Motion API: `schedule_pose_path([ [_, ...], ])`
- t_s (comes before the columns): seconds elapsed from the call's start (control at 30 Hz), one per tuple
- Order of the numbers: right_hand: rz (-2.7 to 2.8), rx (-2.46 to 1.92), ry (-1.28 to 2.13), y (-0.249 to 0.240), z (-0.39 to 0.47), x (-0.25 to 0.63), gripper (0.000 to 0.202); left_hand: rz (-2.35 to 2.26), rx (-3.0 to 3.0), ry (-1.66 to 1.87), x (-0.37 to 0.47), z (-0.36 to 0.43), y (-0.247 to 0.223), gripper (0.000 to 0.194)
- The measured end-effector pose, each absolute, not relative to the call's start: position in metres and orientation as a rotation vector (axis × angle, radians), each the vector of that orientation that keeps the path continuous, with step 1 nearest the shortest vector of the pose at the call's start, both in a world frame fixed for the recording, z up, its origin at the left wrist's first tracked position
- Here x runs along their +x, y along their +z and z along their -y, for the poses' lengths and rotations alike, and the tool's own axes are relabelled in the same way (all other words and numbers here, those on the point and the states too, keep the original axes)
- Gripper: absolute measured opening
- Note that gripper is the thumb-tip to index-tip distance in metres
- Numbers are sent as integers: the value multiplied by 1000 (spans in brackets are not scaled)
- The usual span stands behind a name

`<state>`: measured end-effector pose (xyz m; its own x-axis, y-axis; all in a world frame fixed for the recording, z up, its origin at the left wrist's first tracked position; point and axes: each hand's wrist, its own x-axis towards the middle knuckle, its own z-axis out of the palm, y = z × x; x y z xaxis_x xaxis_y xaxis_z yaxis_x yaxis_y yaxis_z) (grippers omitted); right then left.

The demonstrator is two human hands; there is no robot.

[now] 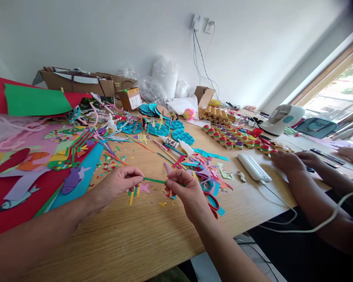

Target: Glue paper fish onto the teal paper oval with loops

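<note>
We're mid-step w/ a thin green strip (153,180), prob. paper: our left hand (126,182) and right hand (184,188) pinch it near-straight above the table (129,243), in from its near edge. Next move prob. calls for a light, even grip, as it's flat & narrow. Close by: matte pink fish cutout (145,188), smooth loop-handled red scissors (213,196) to R.

Matt paper strip (154,180), wood-grained tabletop (120,239) (smooth, with a faint sheen), smooth plastic-looking scissor handles (216,199).
</note>
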<state>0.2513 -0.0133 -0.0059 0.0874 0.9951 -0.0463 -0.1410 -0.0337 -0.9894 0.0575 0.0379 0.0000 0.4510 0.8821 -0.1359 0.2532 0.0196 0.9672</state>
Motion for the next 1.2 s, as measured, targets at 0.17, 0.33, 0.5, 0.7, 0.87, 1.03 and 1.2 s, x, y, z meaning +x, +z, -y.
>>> schedule_pose_path([
  [0.17,1272,-1241,1155,-6,29,247,13,-1045,1486,590,57,-44,5,23],
  [0.33,1526,-1359,1010,-6,39,238,9,-1047,1689,443,62,-58,11,21],
  [0.5,1453,-1364,1220,-22,33,231,16,-1010,2167,241,66,-79,6,20],
  [0.7,1563,-1369,1261,-29,26,226,22,-988,2295,115,69,-94,-6,13],
  [0.87,1971,-1440,764,-24,24,225,25,-997,2320,53,71,-98,-9,12],
  [1.03,2212,-1410,544,-24,22,223,19,-1000,2340,32,69,-102,-12,11],
  [1.2,2436,-1461,364,-27,22,219,17,-982,2355,38,66,-106,-20,11],
])
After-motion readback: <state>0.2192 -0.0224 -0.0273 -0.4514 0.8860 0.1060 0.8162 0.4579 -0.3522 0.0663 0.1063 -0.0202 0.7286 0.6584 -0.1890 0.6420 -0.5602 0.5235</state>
